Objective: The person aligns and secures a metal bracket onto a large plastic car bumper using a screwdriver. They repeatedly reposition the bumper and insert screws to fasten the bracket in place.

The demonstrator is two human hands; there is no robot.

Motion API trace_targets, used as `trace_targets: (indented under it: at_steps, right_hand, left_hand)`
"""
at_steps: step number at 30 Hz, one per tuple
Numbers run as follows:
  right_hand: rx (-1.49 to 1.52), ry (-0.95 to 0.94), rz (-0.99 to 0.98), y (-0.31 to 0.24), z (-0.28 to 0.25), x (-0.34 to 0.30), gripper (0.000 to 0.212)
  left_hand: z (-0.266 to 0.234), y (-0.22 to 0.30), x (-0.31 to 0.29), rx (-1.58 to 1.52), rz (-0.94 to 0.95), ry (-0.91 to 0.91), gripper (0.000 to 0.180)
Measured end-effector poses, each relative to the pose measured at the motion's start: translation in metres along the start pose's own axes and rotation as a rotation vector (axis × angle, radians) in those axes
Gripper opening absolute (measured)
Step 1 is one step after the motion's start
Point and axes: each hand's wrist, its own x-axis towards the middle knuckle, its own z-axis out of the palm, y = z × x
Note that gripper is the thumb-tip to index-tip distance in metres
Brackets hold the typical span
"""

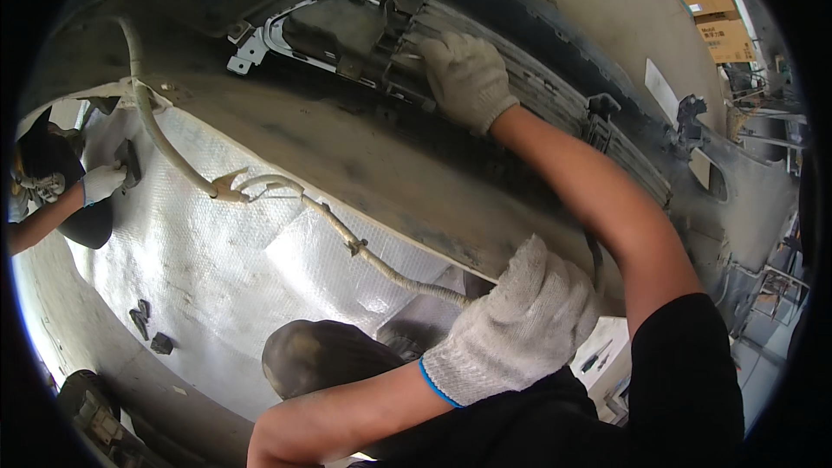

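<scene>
A large dark, dusty car bumper (347,143) stretches diagonally across the view, its inner side facing me. My right hand (472,78), in a knitted off-white glove, is closed at the ribbed grille (546,78), next to a trim piece with a silver frame (277,39). Its fingertips pinch together beside a small pale tip; what they hold is too small to make out. My left hand (524,321), gloved alike with a blue cuff edge, curls its fingers round the bumper's near edge. A taped wiring harness (347,234) hangs along that edge and passes behind my left hand.
At the left a co-worker's gloved hand (104,182) holds a dark object over silvery bubble sheeting (199,243). Small black parts (160,344) lie on the floor side. Cardboard boxes (706,0) stand at the far right. My knee (321,360) is below the bumper.
</scene>
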Motion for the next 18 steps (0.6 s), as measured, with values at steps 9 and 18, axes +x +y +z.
trace_targets:
  at_steps: [9, 18]
  right_hand:
    - [0.016, 0.026, -0.014, 0.002, 0.003, 0.000, 0.016]
    - [0.221, -0.087, 0.167, -0.003, -0.057, -0.019, 0.027]
  left_hand:
    - [0.005, 0.004, -0.003, 0.056, -0.009, -0.002, 0.025]
    - [0.009, 0.006, 0.001, 0.126, 0.076, -0.011, 0.023]
